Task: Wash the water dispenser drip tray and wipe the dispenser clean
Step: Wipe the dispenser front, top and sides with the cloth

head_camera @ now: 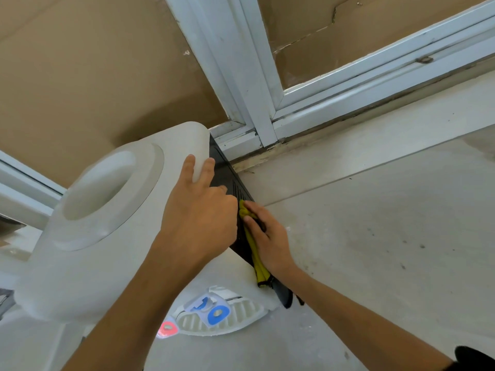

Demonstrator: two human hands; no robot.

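Note:
The white water dispenser (107, 236) fills the lower left, seen from above, with its round bottle well at the top. My left hand (198, 207) grips its top right corner, fingers curled over the edge. My right hand (267, 236) presses a yellow cloth (254, 253) flat against the dispenser's black side panel (227, 172), next to the vent slots. The white slotted drip tray (241, 314) sits in place at the dispenser's front, below the blue taps (218, 313) and the red tap (167, 328).
A white window frame (241, 76) backed with brown cardboard stands just behind the dispenser. A pale ledge (375, 135) runs along under it. Pale, spotted floor (375, 250) spreads to the right of the dispenser.

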